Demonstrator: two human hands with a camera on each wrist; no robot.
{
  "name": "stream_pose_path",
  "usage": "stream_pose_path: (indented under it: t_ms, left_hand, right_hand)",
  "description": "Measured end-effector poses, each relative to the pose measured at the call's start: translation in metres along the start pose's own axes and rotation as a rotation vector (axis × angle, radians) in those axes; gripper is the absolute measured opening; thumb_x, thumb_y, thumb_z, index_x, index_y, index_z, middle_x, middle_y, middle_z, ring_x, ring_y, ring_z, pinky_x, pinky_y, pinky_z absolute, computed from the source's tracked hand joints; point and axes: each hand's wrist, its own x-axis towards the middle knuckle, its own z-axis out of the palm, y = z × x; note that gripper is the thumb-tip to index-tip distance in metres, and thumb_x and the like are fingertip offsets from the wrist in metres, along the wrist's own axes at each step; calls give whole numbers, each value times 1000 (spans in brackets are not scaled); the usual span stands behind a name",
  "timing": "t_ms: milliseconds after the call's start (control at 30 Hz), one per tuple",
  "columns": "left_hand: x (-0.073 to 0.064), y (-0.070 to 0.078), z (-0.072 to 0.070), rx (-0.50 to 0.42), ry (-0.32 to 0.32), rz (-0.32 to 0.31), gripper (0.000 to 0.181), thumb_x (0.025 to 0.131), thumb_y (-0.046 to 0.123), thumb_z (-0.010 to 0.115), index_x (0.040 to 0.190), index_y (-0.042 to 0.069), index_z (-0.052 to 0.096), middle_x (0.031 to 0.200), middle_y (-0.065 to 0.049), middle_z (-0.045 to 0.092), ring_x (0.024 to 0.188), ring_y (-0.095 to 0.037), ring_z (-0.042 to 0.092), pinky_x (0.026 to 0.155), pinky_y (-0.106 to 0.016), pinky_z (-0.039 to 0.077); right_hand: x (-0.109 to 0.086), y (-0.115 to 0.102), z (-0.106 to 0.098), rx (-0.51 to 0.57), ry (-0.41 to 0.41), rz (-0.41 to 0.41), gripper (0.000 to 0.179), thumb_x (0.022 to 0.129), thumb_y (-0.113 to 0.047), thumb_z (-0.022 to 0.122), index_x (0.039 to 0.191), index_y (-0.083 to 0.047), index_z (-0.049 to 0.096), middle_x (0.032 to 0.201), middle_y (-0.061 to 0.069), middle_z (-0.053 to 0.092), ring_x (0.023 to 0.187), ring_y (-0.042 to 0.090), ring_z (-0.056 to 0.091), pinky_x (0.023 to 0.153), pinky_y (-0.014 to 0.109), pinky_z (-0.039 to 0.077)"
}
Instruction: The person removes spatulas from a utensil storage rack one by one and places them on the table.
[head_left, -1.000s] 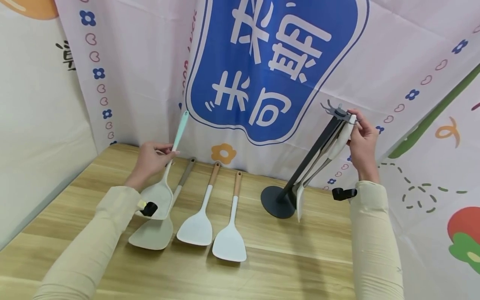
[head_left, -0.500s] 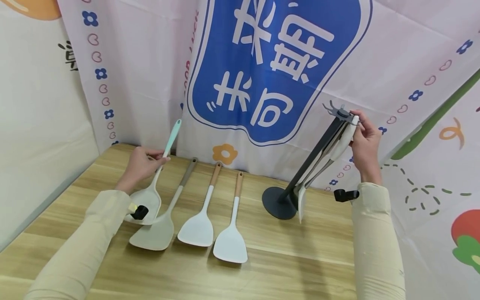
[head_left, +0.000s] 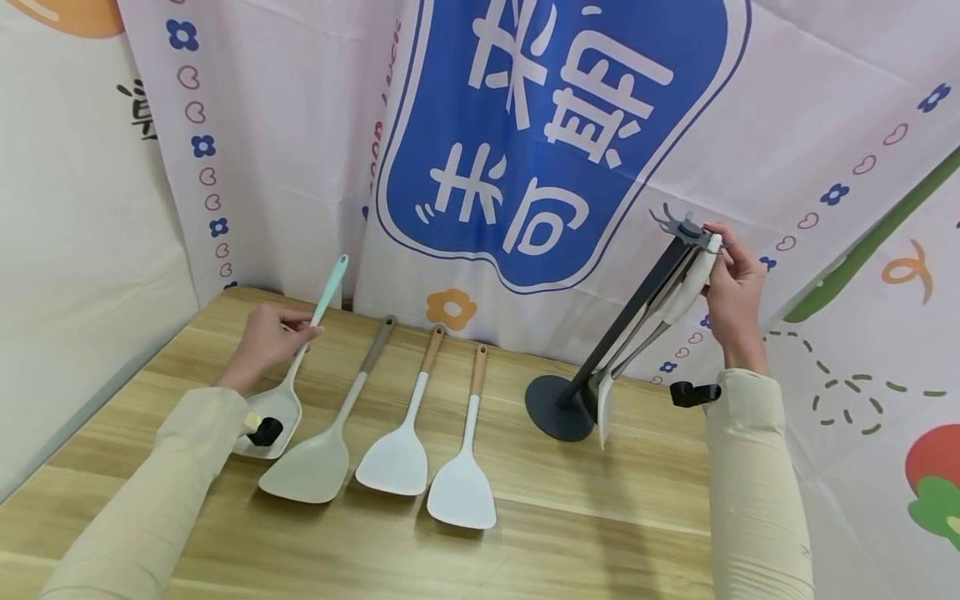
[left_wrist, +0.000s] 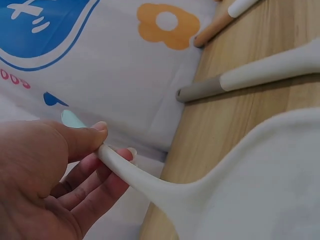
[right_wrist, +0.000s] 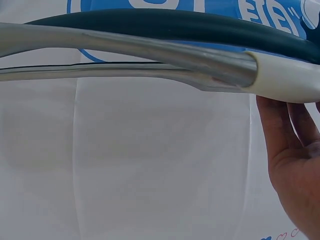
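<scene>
My left hand pinches a pale spatula with a mint handle end between thumb and fingers. In the left wrist view its white blade tilts over the wooden table. In the head view the lower blade is partly hidden by my sleeve and wrist camera. At the right, my right hand holds the top of a white-handled utensil against a hook of a dark utensil stand. The right wrist view shows its metal shaft; its head stands edge-on, so its kind is unclear.
On the wooden table lie a beige spatula with a grey-brown handle, and two white spatulas with wood-coloured handles. Another utensil hangs behind the white-handled one. A printed cloth backs the table.
My left hand has moved left and down with the mint-ended spatula, whose blade no longer overlaps the beige one. The right hand stays at the top of the stand.
</scene>
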Motion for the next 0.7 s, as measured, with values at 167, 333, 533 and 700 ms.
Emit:
stream_pose_path:
  t_ms: [167,333,533,700]
  left_hand:
    - [-5,-6,-2,29,0,15,24,90,2,74,108,-14,71,86,-25,73,62,-10,63,53,-20,51]
    - [-9,-13,-1,41,-17,6,24,91,1,73,108,-15,70,86,-26,72,62,-14,65,53,-21,51]
    - [-13,-21,0,101,-5,32,25,89,-1,74,109,-15,70,86,-27,72,67,-21,65,53,-21,50]
    - [-17,-24,1,116,-33,-27,28,93,0,69,115,-16,67,93,-30,72,66,-19,63,51,-24,50]
  right_hand:
    - [-1,1,-1,-6,3,-9,27,105,-12,54,127,-4,69,70,1,51,57,9,47,43,15,42]
    - [-1,2,-1,-2,3,-7,28,105,-12,55,128,-2,68,74,2,57,58,10,50,45,15,44]
    - [-1,2,0,1,7,4,28,105,-11,54,128,-3,68,77,2,60,60,10,52,46,15,46]
    - [1,3,-1,-6,14,2,27,105,-11,54,125,-7,71,72,2,57,57,10,50,44,16,43]
